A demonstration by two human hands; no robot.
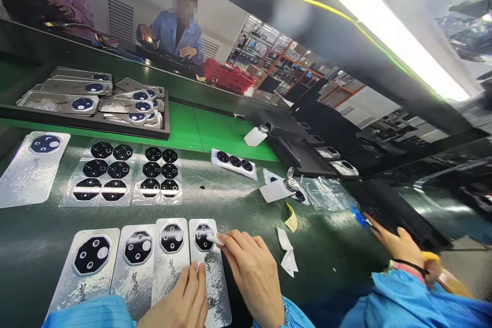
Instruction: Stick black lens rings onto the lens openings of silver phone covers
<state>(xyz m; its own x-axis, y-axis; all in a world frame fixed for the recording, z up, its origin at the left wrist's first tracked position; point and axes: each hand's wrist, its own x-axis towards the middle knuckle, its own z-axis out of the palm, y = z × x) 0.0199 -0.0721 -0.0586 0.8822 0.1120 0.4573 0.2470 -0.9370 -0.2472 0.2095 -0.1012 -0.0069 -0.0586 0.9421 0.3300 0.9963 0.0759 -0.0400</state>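
Note:
Several silvery phone back covers lie side by side in front of me, each with a dark octagonal camera window. My left hand (182,292) rests with fingers stretched out across the third cover (169,271) and the edge of the rightmost cover (219,287). Between the thumb and fingers of my right hand (251,269) is a small white wipe (215,239), touching the camera window (202,236) of the rightmost cover. Dark lettering is printed below the windows. Left of these lie another cover (136,251) and the leftmost one (84,279).
Sheets of black octagonal stickers (157,177) lie behind the covers. A tray (130,130) of stacked covers stands back left. White pump bottles (274,192), a crumpled wipe (286,256) and a yellow paper slip (291,218) lie to the right. A co-worker's hand (400,246) holds something blue.

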